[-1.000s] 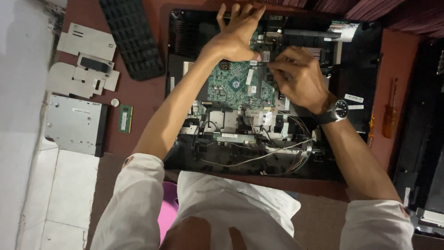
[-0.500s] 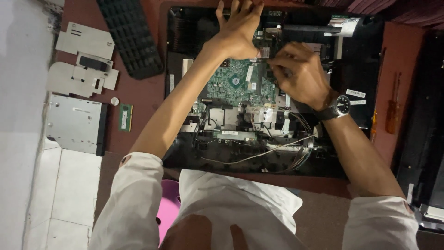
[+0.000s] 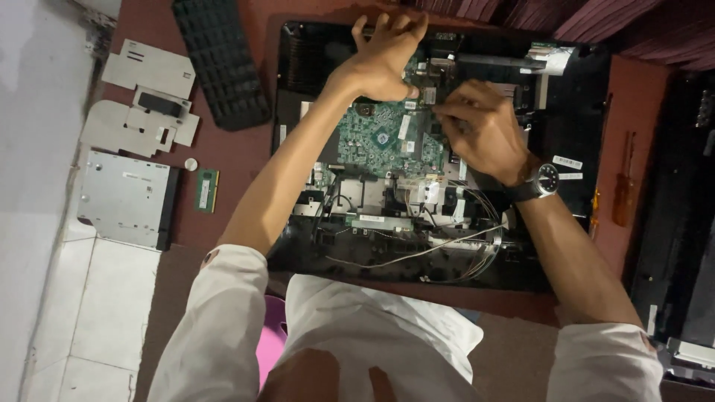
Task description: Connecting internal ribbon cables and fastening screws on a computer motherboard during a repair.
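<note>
An opened black laptop chassis lies on the brown table, its green circuit board exposed in the middle. My left hand rests on the board's far edge, fingers spread, thumb pressing down. My right hand, with a wristwatch, pinches something small at the board's upper right edge; what it grips is hidden by the fingers. Loose white and grey cables run along the chassis' near side.
A black keyboard lies at the far left. Grey metal cover plates, a silver drive, a coin cell and a green memory stick sit on the left. An orange-handled screwdriver lies on the right.
Both hands stay at the board's far edge. My right hand has shifted slightly left toward the left thumb; the view has moved a little.
</note>
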